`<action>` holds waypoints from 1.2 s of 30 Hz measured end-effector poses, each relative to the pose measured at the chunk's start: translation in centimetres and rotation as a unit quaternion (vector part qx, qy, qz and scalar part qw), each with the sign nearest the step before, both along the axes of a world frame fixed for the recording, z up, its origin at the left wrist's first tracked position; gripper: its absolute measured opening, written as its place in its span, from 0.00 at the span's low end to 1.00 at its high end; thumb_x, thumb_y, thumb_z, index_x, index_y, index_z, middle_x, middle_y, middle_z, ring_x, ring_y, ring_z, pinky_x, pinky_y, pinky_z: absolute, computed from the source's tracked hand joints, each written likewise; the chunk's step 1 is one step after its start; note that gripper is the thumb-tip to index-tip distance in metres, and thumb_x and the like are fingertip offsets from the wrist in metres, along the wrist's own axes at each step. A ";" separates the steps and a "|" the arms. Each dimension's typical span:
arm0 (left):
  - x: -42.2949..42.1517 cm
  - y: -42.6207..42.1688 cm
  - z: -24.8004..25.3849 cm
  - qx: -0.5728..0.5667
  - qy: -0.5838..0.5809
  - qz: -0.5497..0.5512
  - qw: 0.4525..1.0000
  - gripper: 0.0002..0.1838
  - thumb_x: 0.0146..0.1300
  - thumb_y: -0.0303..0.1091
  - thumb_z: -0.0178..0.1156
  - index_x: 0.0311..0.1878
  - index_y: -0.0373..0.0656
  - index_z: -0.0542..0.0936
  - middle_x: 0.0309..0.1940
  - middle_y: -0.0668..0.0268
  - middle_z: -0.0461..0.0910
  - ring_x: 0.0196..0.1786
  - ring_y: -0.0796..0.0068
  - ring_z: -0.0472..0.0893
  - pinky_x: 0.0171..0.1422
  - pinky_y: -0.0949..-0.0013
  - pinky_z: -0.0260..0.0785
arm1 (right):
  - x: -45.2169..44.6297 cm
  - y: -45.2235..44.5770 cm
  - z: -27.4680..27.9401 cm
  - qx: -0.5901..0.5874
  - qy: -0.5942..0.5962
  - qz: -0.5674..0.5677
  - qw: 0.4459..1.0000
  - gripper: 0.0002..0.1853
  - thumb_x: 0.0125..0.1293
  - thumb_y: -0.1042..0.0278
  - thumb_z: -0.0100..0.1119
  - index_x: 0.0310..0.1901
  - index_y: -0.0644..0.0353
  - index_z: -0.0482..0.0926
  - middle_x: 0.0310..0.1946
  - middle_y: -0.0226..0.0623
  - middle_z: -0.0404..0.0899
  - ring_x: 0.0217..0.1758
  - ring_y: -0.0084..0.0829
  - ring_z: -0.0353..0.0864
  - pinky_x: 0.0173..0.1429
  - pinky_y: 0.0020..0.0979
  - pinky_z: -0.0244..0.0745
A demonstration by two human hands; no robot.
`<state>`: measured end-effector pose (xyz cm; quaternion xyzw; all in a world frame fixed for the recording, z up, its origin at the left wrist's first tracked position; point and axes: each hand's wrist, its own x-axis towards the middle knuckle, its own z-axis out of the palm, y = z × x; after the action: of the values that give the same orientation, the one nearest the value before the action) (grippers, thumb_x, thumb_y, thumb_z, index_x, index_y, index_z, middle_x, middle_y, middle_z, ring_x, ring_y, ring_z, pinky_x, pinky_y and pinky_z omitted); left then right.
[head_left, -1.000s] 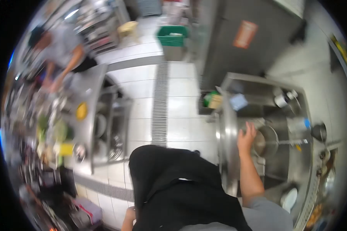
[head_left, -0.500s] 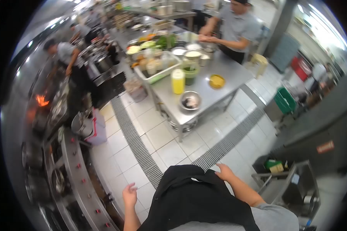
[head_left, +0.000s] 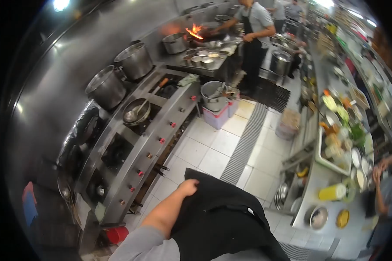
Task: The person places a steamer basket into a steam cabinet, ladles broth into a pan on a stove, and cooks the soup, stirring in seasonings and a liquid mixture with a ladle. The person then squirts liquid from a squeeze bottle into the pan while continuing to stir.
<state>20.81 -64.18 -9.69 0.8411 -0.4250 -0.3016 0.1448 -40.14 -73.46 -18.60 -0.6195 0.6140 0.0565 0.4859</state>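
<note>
Might bump small round red knobs (head_left: 161, 140) at centre-left by swinging the left hand (head_left: 188, 187) off the black cloth apron (head_left: 224, 204), impossible to tell if clasped.

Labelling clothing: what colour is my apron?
The apron is black, showing best in the head view.

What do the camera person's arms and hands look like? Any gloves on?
Only the left arm shows. Its sleeve is plain grey and short, so the forearm is bare. The left hand has no glove, and I see no watch or bracelet. The right hand is out of view.
</note>
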 end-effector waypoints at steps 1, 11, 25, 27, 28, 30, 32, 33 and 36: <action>2.7 4.1 -4.4 0.028 -0.001 0.040 0.999 0.24 0.55 0.33 0.59 0.57 0.41 0.83 0.56 0.52 0.83 0.59 0.50 0.81 0.65 0.55 0.74 | 2.1 -3.3 0.0 -0.010 -0.011 0.009 1.000 0.25 0.63 0.58 0.64 0.58 0.64 0.80 0.45 0.52 0.86 0.52 0.53 0.84 0.58 0.46 0.77; -0.3 28.6 -8.2 0.144 0.273 0.595 0.742 0.12 0.68 0.41 0.57 0.49 0.46 0.81 0.42 0.58 0.84 0.46 0.63 0.83 0.47 0.47 0.73 | 26.5 -37.6 8.2 -0.190 -0.071 0.115 0.972 0.26 0.62 0.68 0.66 0.61 0.68 0.76 0.41 0.48 0.86 0.44 0.38 0.86 0.51 0.36 0.80; 26.0 2.3 -23.0 -0.283 0.397 0.766 0.419 0.28 0.73 0.49 0.53 0.71 0.48 0.66 0.62 0.57 0.78 0.62 0.56 0.79 0.65 0.47 0.68 | 46.1 -43.6 11.4 0.029 0.124 0.497 0.858 0.22 0.72 0.56 0.53 0.61 0.59 0.79 0.61 0.49 0.79 0.63 0.50 0.79 0.67 0.44 0.74; 31.6 -1.6 -24.7 -0.361 0.415 0.780 0.297 0.25 0.75 0.50 0.49 0.68 0.47 0.68 0.64 0.56 0.76 0.64 0.55 0.77 0.69 0.46 0.66 | 48.5 -44.5 13.8 0.040 0.112 0.507 0.854 0.22 0.71 0.56 0.54 0.61 0.60 0.79 0.60 0.48 0.80 0.61 0.50 0.80 0.66 0.43 0.74; 33.8 -3.2 -25.2 -0.405 0.425 0.779 0.220 0.22 0.76 0.50 0.48 0.64 0.47 0.70 0.64 0.56 0.75 0.65 0.56 0.76 0.72 0.46 0.64 | 48.7 -45.7 14.3 -0.034 0.126 0.493 0.860 0.24 0.66 0.59 0.61 0.61 0.62 0.78 0.53 0.47 0.83 0.55 0.44 0.83 0.61 0.40 0.77; 37.2 -5.5 -25.5 -0.460 0.447 0.749 0.167 0.19 0.76 0.50 0.46 0.56 0.46 0.73 0.57 0.57 0.78 0.61 0.58 0.79 0.70 0.46 0.66 | 49.3 -46.6 15.7 -0.108 0.146 0.473 0.862 0.27 0.62 0.62 0.68 0.61 0.65 0.78 0.45 0.45 0.87 0.49 0.38 0.86 0.56 0.36 0.79; 38.8 -6.7 -26.0 -0.518 0.458 0.715 0.107 0.18 0.77 0.50 0.44 0.48 0.46 0.75 0.51 0.58 0.81 0.57 0.60 0.82 0.68 0.47 0.68 | 51.5 -47.7 18.2 -0.126 0.170 0.337 0.918 0.28 0.62 0.61 0.69 0.61 0.65 0.78 0.46 0.45 0.87 0.49 0.37 0.87 0.56 0.36 0.79; 39.5 -6.9 -26.5 -0.515 0.447 0.731 0.020 0.21 0.77 0.53 0.43 0.41 0.46 0.74 0.43 0.60 0.81 0.49 0.62 0.83 0.66 0.47 0.69 | 52.0 -48.3 18.4 -0.173 0.209 0.375 0.887 0.28 0.62 0.61 0.69 0.61 0.65 0.77 0.45 0.45 0.87 0.50 0.37 0.87 0.55 0.35 0.80; 39.9 -8.1 -26.3 -0.498 0.471 0.723 -0.086 0.33 0.76 0.64 0.38 0.31 0.44 0.75 0.26 0.66 0.79 0.28 0.69 0.80 0.60 0.50 0.73 | 53.0 -49.9 18.9 -0.104 0.232 0.397 0.882 0.26 0.67 0.52 0.61 0.62 0.60 0.78 0.59 0.52 0.80 0.61 0.51 0.80 0.64 0.45 0.75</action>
<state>60.71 -72.30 -35.99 -0.0208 -0.5629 0.0537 -0.8245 12.89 -123.37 0.27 -0.8276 0.4138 0.3226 0.1992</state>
